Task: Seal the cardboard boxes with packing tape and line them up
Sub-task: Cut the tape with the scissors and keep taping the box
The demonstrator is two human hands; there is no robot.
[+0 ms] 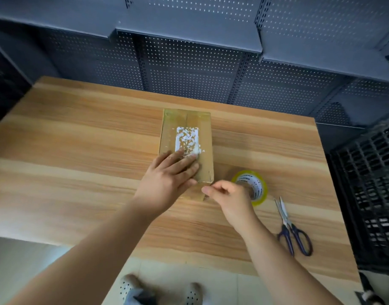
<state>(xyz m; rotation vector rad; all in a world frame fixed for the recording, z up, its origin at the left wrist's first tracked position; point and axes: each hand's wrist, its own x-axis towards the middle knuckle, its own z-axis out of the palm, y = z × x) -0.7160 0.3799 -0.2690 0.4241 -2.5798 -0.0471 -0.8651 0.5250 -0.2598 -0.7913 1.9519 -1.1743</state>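
Mid-frame, the left hand (171,172) is pressing flat on a light, stiff cardboard box (187,137); the right hand (228,194) is seemingly pinching clear tape at its near corner.

I see a wood-grain counter (79,150) across the middle of the frame. At its centre lies a cardboard box (202,137) with a torn white label on top. A tape roll (258,188) sits just right of the box's near end, and blue-handled scissors (288,225) lie lower right.
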